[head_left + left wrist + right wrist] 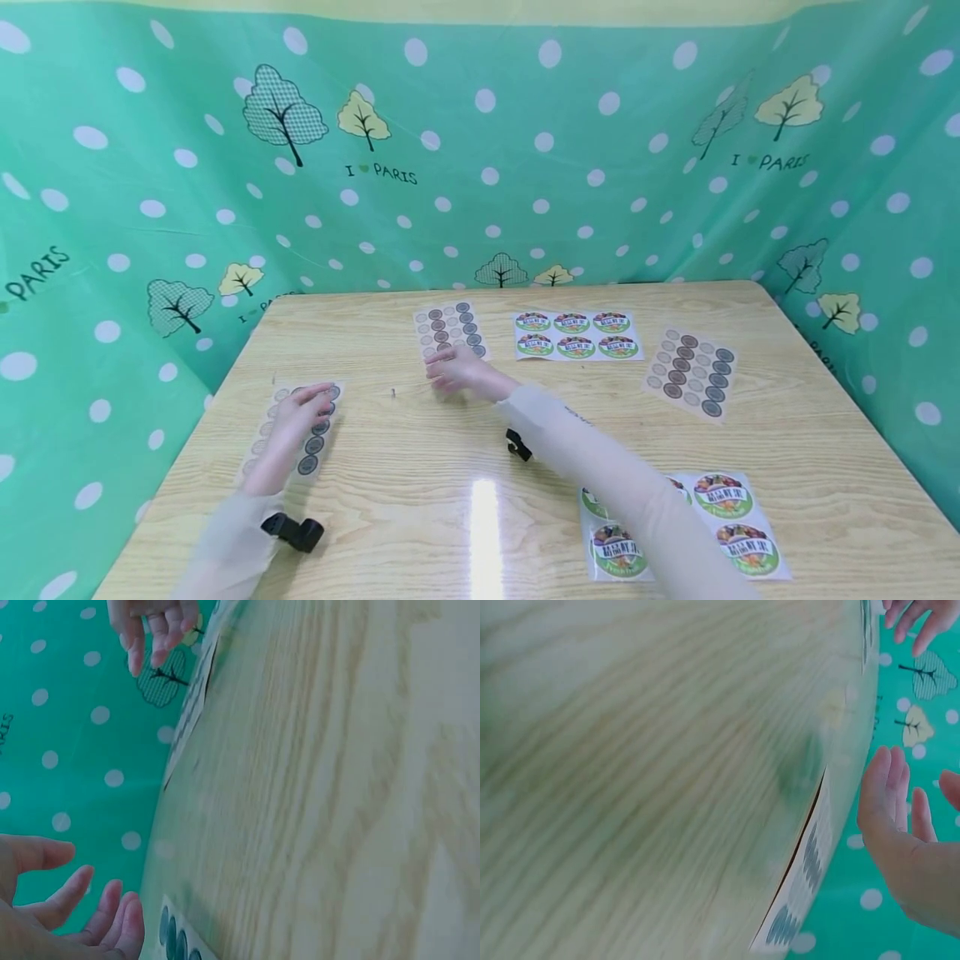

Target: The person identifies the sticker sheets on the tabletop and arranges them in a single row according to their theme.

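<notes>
My left hand is over a sheet of round stickers at the left, which it partly covers. In the left wrist view that hand has its fingers spread and loosely bent, holding nothing. My right hand reaches to the near end of another round-sticker sheet at the back. The right wrist view shows this hand with fingers apart and nothing between them, raised off the table beside the sheet.
A fruit-label sheet lies at the back centre, and a third round-sticker sheet at the right. Under my right forearm is a larger fruit-label sheet. A green dotted cloth hangs behind the wooden table.
</notes>
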`<action>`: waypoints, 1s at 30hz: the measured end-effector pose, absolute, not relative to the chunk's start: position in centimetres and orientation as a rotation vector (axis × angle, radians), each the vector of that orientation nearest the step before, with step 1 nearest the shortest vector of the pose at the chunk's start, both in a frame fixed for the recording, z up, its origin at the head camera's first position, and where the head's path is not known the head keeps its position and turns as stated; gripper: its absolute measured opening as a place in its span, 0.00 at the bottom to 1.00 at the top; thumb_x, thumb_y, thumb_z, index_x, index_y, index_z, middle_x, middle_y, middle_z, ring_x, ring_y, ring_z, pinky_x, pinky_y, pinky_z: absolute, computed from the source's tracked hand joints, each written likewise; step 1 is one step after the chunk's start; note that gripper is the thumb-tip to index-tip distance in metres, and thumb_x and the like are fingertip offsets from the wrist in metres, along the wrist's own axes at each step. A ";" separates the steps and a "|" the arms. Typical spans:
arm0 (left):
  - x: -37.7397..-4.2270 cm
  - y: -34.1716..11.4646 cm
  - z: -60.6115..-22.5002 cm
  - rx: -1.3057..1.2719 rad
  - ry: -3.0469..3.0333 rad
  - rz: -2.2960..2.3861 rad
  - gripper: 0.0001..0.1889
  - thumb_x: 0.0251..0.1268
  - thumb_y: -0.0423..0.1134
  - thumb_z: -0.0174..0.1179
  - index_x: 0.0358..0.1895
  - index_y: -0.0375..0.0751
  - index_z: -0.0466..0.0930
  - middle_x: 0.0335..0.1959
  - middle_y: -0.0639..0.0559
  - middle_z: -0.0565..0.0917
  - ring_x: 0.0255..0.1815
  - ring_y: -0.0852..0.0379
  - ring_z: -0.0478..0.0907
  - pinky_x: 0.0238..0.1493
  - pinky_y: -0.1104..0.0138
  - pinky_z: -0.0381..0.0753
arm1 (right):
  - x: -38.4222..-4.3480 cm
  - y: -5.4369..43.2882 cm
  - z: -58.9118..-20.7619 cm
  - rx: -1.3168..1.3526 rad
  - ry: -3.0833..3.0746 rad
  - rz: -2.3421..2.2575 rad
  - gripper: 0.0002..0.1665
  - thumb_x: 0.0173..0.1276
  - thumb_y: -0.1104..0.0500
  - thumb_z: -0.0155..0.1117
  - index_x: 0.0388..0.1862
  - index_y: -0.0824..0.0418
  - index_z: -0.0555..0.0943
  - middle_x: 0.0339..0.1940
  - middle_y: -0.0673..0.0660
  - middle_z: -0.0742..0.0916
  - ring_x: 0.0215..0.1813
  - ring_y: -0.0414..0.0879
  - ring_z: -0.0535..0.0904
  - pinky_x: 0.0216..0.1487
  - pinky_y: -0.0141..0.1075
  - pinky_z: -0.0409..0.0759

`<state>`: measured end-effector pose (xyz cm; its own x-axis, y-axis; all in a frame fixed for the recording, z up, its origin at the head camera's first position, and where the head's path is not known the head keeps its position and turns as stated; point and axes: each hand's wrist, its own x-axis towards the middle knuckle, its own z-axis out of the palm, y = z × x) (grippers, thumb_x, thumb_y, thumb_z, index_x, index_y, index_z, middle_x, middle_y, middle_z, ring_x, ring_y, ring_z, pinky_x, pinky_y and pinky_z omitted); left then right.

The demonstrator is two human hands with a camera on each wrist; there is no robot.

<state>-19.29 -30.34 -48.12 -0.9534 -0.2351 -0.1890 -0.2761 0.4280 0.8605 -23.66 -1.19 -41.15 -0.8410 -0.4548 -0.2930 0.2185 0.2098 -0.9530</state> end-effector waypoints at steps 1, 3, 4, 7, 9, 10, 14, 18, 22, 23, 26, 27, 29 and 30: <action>-19.3 -29.7 -47.7 -0.466 2.608 1.614 0.30 0.62 0.57 0.45 0.61 0.40 0.63 0.57 0.40 0.67 0.52 0.50 0.70 0.41 0.74 0.76 | -23.8 -0.9 -41.1 -0.216 1.962 -1.685 0.20 0.63 0.63 0.53 0.53 0.70 0.71 0.45 0.65 0.80 0.47 0.59 0.77 0.47 0.46 0.76; -19.0 -28.3 -46.3 -0.445 2.573 1.662 0.28 0.63 0.53 0.46 0.61 0.38 0.64 0.58 0.39 0.66 0.52 0.51 0.69 0.42 0.75 0.76 | -24.0 -0.3 -41.2 -0.205 1.959 -1.702 0.20 0.63 0.64 0.52 0.53 0.71 0.70 0.45 0.66 0.79 0.47 0.60 0.76 0.47 0.46 0.76; -18.9 -27.6 -45.6 -0.424 2.559 1.679 0.27 0.64 0.51 0.46 0.61 0.37 0.64 0.58 0.38 0.66 0.51 0.50 0.70 0.43 0.73 0.75 | -24.1 0.0 -41.2 -0.200 1.960 -1.710 0.20 0.63 0.64 0.52 0.53 0.72 0.69 0.45 0.66 0.79 0.47 0.60 0.76 0.48 0.46 0.76; -18.5 -25.6 -43.6 -0.401 2.514 1.720 0.24 0.64 0.46 0.48 0.59 0.34 0.65 0.57 0.36 0.67 0.50 0.52 0.71 0.47 0.68 0.75 | -24.2 0.6 -41.0 -0.195 1.984 -1.716 0.20 0.64 0.64 0.51 0.54 0.72 0.69 0.47 0.67 0.78 0.49 0.61 0.75 0.49 0.46 0.75; -18.5 -24.6 -42.8 -0.398 2.498 1.726 0.24 0.63 0.44 0.49 0.59 0.33 0.65 0.57 0.35 0.67 0.49 0.51 0.71 0.49 0.65 0.75 | -24.3 1.0 -41.0 -0.182 1.993 -1.726 0.20 0.63 0.65 0.51 0.54 0.72 0.69 0.48 0.68 0.78 0.49 0.61 0.75 0.49 0.46 0.75; -18.6 -24.1 -42.5 -0.382 2.490 1.729 0.24 0.63 0.42 0.49 0.59 0.32 0.65 0.57 0.34 0.67 0.50 0.49 0.71 0.50 0.62 0.74 | -24.3 1.1 -40.9 -0.170 1.996 -1.733 0.21 0.63 0.65 0.51 0.54 0.72 0.69 0.49 0.68 0.77 0.50 0.61 0.74 0.50 0.46 0.75; -19.3 -22.9 -41.9 -0.371 2.427 1.771 0.22 0.63 0.37 0.47 0.59 0.29 0.63 0.58 0.33 0.66 0.54 0.42 0.68 0.54 0.59 0.71 | -24.5 1.7 -40.7 -0.100 1.996 -1.777 0.21 0.62 0.66 0.51 0.55 0.71 0.68 0.51 0.68 0.77 0.51 0.61 0.73 0.52 0.45 0.74; -20.2 -21.8 -41.8 -0.363 2.367 1.817 0.21 0.64 0.35 0.46 0.59 0.28 0.62 0.58 0.32 0.65 0.55 0.39 0.66 0.56 0.58 0.69 | -24.6 2.3 -40.8 -0.028 2.014 -1.840 0.22 0.61 0.67 0.51 0.55 0.71 0.68 0.49 0.66 0.77 0.50 0.59 0.74 0.53 0.44 0.73; -21.2 -20.9 -42.5 -0.350 2.353 1.862 0.21 0.62 0.34 0.47 0.57 0.28 0.65 0.57 0.33 0.67 0.52 0.43 0.70 0.54 0.61 0.71 | -24.9 3.0 -41.1 0.014 2.037 -1.897 0.22 0.61 0.68 0.52 0.55 0.71 0.68 0.50 0.66 0.76 0.50 0.58 0.74 0.54 0.43 0.72; -21.5 -20.7 -42.7 -0.348 2.357 1.875 0.21 0.61 0.35 0.48 0.57 0.28 0.66 0.56 0.34 0.69 0.50 0.46 0.72 0.52 0.63 0.73 | -25.0 3.2 -41.2 0.029 2.036 -1.910 0.22 0.61 0.67 0.52 0.56 0.71 0.68 0.50 0.66 0.76 0.51 0.58 0.74 0.54 0.43 0.72; -22.1 -20.0 -43.2 -0.325 2.364 1.892 0.21 0.61 0.36 0.49 0.56 0.28 0.67 0.55 0.35 0.70 0.46 0.53 0.75 0.49 0.67 0.75 | -25.1 3.5 -41.4 0.079 2.046 -1.935 0.23 0.62 0.67 0.51 0.57 0.69 0.67 0.52 0.66 0.75 0.52 0.59 0.72 0.55 0.43 0.71; -22.4 -19.9 -43.6 -0.318 2.352 1.911 0.21 0.61 0.37 0.49 0.56 0.29 0.67 0.54 0.35 0.71 0.44 0.55 0.76 0.48 0.68 0.75 | -25.2 3.6 -41.5 0.093 2.053 -1.942 0.23 0.63 0.66 0.51 0.58 0.69 0.66 0.52 0.66 0.75 0.52 0.59 0.72 0.56 0.43 0.70; -22.9 -19.5 -43.9 -0.307 2.332 1.921 0.22 0.62 0.37 0.49 0.57 0.29 0.67 0.55 0.35 0.70 0.45 0.56 0.75 0.49 0.69 0.75 | -25.4 3.8 -41.5 0.122 2.076 -1.949 0.23 0.63 0.66 0.51 0.58 0.69 0.66 0.52 0.66 0.75 0.53 0.59 0.71 0.56 0.43 0.70; -23.1 -19.2 -43.9 -0.312 2.321 1.926 0.22 0.62 0.37 0.48 0.57 0.29 0.66 0.56 0.35 0.70 0.46 0.55 0.74 0.49 0.69 0.74 | -25.4 3.9 -41.6 0.133 2.086 -1.951 0.24 0.63 0.65 0.51 0.58 0.69 0.66 0.53 0.66 0.74 0.53 0.58 0.71 0.56 0.43 0.69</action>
<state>-23.11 -19.20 -43.92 -0.9729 -0.0874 -0.2141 -0.2265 0.1745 0.9582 -25.40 3.88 -41.57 -0.9562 -0.1235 -0.2654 0.2566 0.0830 -0.9630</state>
